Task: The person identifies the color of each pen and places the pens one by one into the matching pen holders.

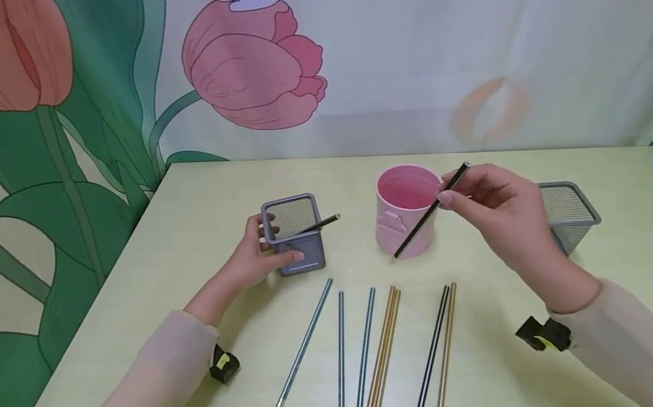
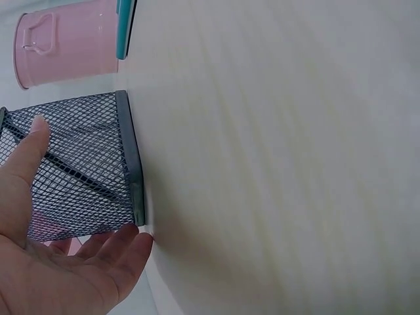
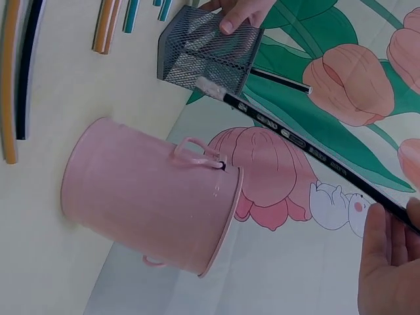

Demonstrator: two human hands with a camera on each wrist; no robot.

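Toward six o'clock on the pale, wood-toned table (image 1: 500,388), slim pencils lie with their whitish eraser ends nearest the person: three metallic teal pencils (image 1: 303,348) at the seven o'clock side, two gold pencils (image 1: 386,365) side by side, then a glossy black pencil (image 1: 431,358) close beside a single gold pencil (image 1: 446,356) at the five o'clock side. At eight and four o'clock, light long sleeves (image 1: 139,393) each carry a small black device (image 1: 224,364) at the cuff.

At ten o'clock, the left hand (image 1: 253,260) curls round a square grey wire-mesh cup (image 1: 314,258), thumb on the near wall, fingers behind. The cup looks about upright; whether its base touches the table is hard to tell. A second black pencil (image 1: 330,220) leans inside, its end jutting over the rim toward two o'clock.

At two o'clock, the right hand (image 1: 502,216) pinches a black printed pencil (image 1: 420,224) between thumb and fingers, the whitish eraser end slanting down toward eight, in front of a round pink bucket (image 1: 405,221) with small handles, which stands at one o'clock. Toward three, another grey mesh holder (image 1: 575,224) is partly hidden by the right hand.

Farthest, at twelve, hangs a whitish sheet (image 1: 402,30) printed with a pink tulip (image 1: 255,66).
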